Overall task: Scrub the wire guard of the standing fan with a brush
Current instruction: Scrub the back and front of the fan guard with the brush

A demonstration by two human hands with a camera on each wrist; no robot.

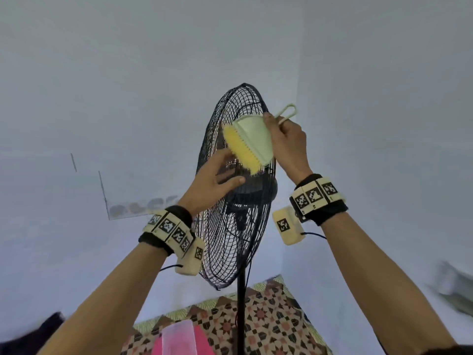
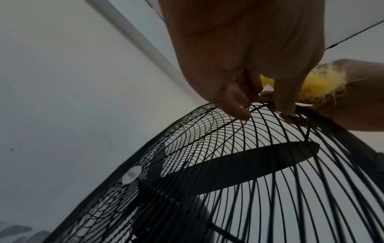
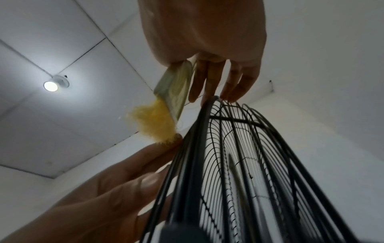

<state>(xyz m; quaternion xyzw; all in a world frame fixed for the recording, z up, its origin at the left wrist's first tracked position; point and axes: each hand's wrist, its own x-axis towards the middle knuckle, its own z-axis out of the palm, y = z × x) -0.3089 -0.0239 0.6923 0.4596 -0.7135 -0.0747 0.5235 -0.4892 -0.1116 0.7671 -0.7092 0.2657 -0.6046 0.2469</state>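
A black standing fan's wire guard [image 1: 230, 239] rises in front of me, seen nearly edge-on. My right hand [image 1: 286, 139] grips a pale green brush [image 1: 253, 139] by its looped handle. Its yellow bristles [image 1: 240, 147] lie against the guard's upper part near the rim. My left hand [image 1: 215, 175] rests on the guard's left face just below the bristles, fingers stretched out. In the left wrist view the left hand's fingertips [image 2: 241, 113] touch the wires at the rim [image 2: 228, 164], bristles [image 2: 320, 83] behind them. The right wrist view shows the brush [image 3: 176, 88] beside the guard [image 3: 239, 164].
The fan's black pole [image 1: 240, 303] drops to a patterned floor covering [image 1: 276, 319] with a pink object [image 1: 179, 336] at the near edge. Pale walls meet in a corner right behind the fan. A ceiling lamp [image 3: 50, 85] is lit overhead.
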